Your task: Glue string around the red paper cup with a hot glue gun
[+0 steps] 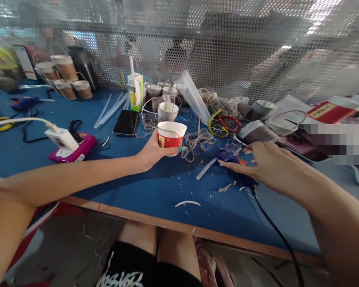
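Observation:
My left hand [154,150] is wrapped round a red and white paper cup [171,139], held upright over the table with its opening up. A bit of teal shows at the thumb's tip. On the right, my right hand [257,161] grips a blue hot glue gun [227,153] low over the table. The thumb lies across the gun, and the hand hides much of its body. A clear glue stick [207,168] sticks out of the gun towards the left. From the gun's near end runs a black cord [272,221]. Tangled twine [199,139] lies just right of the cup.
Twine-wrapped cups [169,111] stand behind, near a juice carton [135,91], a black phone [125,122] and a bundle of glue sticks [194,95]. A purple power strip [73,149] is left. Yellow and red pliers handles [218,124] lie centre-right. A perforated metal screen [227,48] borders the back.

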Motion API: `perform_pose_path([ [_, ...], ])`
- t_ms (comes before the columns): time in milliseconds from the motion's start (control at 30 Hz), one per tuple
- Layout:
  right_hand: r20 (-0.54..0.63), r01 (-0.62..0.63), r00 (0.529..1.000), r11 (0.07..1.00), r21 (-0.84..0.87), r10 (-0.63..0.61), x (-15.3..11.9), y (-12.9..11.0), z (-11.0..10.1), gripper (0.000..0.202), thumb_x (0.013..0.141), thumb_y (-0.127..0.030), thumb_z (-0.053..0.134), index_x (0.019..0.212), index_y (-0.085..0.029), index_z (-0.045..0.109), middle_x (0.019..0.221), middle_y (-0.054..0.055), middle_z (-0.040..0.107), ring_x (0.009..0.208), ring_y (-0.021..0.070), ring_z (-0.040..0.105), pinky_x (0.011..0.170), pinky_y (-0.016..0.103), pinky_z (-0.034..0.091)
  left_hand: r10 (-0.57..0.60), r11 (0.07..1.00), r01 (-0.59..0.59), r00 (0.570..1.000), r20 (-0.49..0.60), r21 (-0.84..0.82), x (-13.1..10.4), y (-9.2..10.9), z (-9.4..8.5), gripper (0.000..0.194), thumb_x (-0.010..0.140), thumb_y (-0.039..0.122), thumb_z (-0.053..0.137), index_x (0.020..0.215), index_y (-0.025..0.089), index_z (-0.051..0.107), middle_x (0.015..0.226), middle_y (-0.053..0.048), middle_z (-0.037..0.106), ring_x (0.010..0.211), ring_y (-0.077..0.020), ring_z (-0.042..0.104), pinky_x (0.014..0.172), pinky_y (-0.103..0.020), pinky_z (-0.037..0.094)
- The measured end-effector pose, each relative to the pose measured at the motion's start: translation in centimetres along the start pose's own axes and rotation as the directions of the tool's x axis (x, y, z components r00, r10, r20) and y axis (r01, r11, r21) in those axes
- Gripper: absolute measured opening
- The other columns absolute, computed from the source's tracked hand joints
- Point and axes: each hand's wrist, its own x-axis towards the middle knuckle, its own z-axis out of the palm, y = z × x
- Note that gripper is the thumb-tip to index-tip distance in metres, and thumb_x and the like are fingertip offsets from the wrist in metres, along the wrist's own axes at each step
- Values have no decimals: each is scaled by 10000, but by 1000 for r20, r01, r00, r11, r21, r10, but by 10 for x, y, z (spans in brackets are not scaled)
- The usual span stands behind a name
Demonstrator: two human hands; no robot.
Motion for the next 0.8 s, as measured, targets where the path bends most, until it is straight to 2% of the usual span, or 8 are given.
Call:
perform_pose_path([
  [67,-114,27,993,997,76,-19,-2,-13,0,464,700,-648,747,749,-242,528,786,121,576,824,339,576,756,476,437,6,1000,-6,1000,20,-3,1,0,0,706,512,195,882,1136,218,551,1000,-27,644,926,-185,602,934,-443,495],
  [100,-149,12,989,990,139,9,-2,-24,1,446,751,-644,694,865,-234,559,919,150,605,965,386,573,842,520,440,9,1000,-9,1000,27,-2,1,0,0,680,513,199,881,1109,212,556,1003,-30,644,930,-185,602,928,-435,495],
  [167,-92,43,996,957,286,-18,0,-48,7,424,811,-578,641,1026,-221,563,1070,161,618,1117,381,543,938,523,446,8,1000,-8,1000,24,2,0,0,1,645,509,197,879,1068,202,558,1012,-33,644,939,-182,599,926,-417,492],
  [300,111,40,989,889,457,-101,10,-82,25,436,796,-513,638,1076,-189,552,1155,161,625,1193,339,519,982,504,459,-1,1000,1,1000,-27,-9,-2,1,3,661,494,211,880,1052,189,525,1014,-36,645,933,-179,596,903,-395,493],
  [433,255,-26,953,791,611,-166,18,-90,37,441,772,-523,654,1027,-179,550,1073,150,665,1108,309,579,931,477,487,11,1000,-12,998,-55,-3,-3,-1,2,659,493,230,882,1034,199,507,997,-21,637,927,-183,599,913,-405,481],
  [567,301,-93,934,678,729,-194,17,-87,40,392,787,-527,671,935,-195,524,768,49,690,759,216,657,725,371,510,36,998,-34,998,-57,47,-1,-3,0,653,499,234,888,1036,205,517,980,-15,639,912,-185,602,922,-412,476],
  [667,288,-115,940,625,772,-184,15,-82,41,386,780,-548,697,770,-194,544,612,-8,626,538,130,574,559,277,448,45,998,-43,998,-41,47,-1,-4,-1,632,505,248,892,1023,200,534,982,-22,653,916,-191,610,916,-409,490],
  [800,202,-75,957,497,865,-207,14,-78,39,492,767,-610,708,588,-188,527,501,-30,570,413,78,484,452,232,388,33,999,-33,999,-7,34,-1,-2,-1,636,493,243,903,1018,178,551,971,-34,668,901,-189,621,910,-410,505],
])
